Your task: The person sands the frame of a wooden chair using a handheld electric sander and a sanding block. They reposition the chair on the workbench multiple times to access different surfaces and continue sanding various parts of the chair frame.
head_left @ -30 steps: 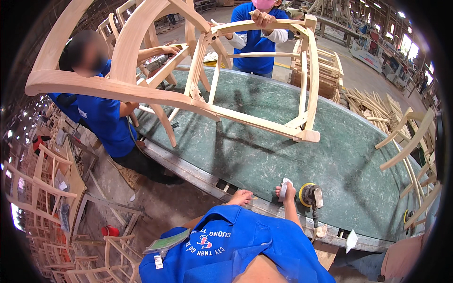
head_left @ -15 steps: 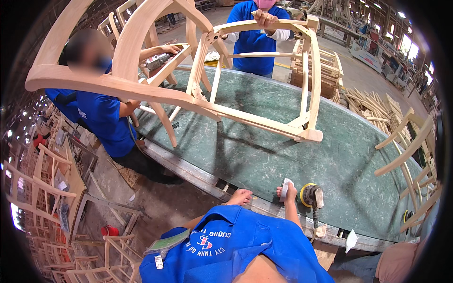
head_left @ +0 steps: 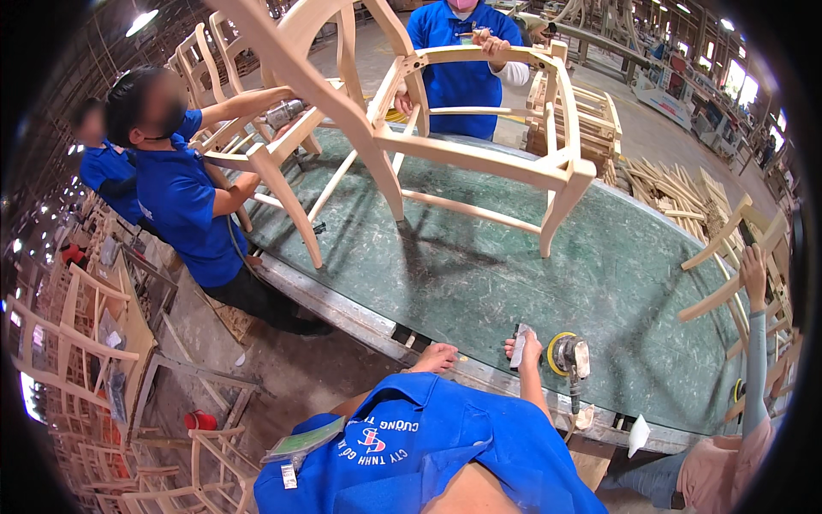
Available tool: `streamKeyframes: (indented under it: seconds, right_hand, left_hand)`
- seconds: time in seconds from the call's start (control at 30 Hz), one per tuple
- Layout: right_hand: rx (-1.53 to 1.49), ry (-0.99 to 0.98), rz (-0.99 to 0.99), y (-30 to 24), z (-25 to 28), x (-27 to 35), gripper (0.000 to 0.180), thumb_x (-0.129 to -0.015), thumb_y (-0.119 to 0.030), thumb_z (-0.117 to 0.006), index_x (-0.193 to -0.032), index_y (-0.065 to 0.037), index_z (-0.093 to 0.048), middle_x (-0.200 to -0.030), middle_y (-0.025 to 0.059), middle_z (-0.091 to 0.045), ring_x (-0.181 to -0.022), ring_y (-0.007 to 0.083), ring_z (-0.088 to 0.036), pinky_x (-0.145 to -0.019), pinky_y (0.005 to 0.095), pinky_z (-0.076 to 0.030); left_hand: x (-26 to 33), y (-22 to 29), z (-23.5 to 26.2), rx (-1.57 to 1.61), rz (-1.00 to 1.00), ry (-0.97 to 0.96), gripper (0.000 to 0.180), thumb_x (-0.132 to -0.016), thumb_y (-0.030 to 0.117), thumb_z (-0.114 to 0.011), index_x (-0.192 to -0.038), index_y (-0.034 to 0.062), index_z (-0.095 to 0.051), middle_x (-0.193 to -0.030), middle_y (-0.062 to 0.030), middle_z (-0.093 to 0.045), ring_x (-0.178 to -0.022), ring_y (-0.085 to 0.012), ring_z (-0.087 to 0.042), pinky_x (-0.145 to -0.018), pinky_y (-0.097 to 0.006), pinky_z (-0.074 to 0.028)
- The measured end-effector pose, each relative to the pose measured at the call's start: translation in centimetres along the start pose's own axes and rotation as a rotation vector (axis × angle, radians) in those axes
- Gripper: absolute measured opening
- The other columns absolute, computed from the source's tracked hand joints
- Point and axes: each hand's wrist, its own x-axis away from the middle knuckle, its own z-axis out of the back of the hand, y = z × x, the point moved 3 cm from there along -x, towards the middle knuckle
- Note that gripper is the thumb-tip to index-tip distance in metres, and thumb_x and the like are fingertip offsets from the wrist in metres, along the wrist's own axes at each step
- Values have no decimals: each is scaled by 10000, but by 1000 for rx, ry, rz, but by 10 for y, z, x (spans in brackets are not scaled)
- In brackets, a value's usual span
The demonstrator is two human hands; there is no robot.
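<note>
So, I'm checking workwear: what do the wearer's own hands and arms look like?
The left hand and right hand are ungloved. The visible forearms are bare too. The shirt is blue, with white lettering and a red-and-white logo.

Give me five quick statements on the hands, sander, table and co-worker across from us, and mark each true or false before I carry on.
1. The right hand holds a pale pad. True.
2. The sander lies on the green table, to the right of that hand. True.
3. The left hand grips the sander. False: it is at the table's near edge, apart from the sander.
4. The sander's disc has a yellow edge. True.
5. The co-worker across the table wears a red shirt. False: the shirt is blue.
</note>
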Motion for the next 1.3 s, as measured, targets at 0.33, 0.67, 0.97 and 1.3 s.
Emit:
streamKeyframes:
  seconds: [0.33, 0.67, 0.97, 1.3]
  right_hand:
    - [28, 6, -20, 0, 2, 1, 465, -943, -364, -398, -1054, 68, -533, -803, 249, -660, -551, 301, -641, -415, 351, -515]
    - [10, 18, 16, -1, 7, 3, 457, -944, -362, -406, -1067, 65, -514, -780, 245, -656, -533, 295, -636, -416, 351, -520]
    - [-95, 32, 70, 0, 7, 10, 449, -930, -386, -492, -1083, 34, -536, -742, 217, -653, -504, 256, -632, -414, 332, -515]
    - [-24, 128, 300, -119, -3, 95, 354, -911, -345, -559, -1053, -25, -609, -733, 112, -652, -577, 160, -615, -512, 274, -497]
  left_hand:
    - [-9, -11, 9, 26, 26, -17, 375, -930, 366, -541, -1214, 122, -570, -1073, -68, -644, -868, -150, -621, -723, -300, -495]
    - [-1, 0, 13, 86, 23, 14, 334, -926, 311, -549, -1181, 98, -582, -1014, -55, -651, -759, -111, -609, -596, -232, -476]
    - [11, 51, 46, 128, -286, 198, 269, -942, 266, -547, -1125, 77, -604, -936, -32, -669, -718, -62, -595, -548, -191, -443]
    - [94, 273, 57, -156, -1166, 475, 546, -884, 252, -648, -1329, 21, -432, -1300, -118, -515, -1195, -216, -489, -973, -377, -390]
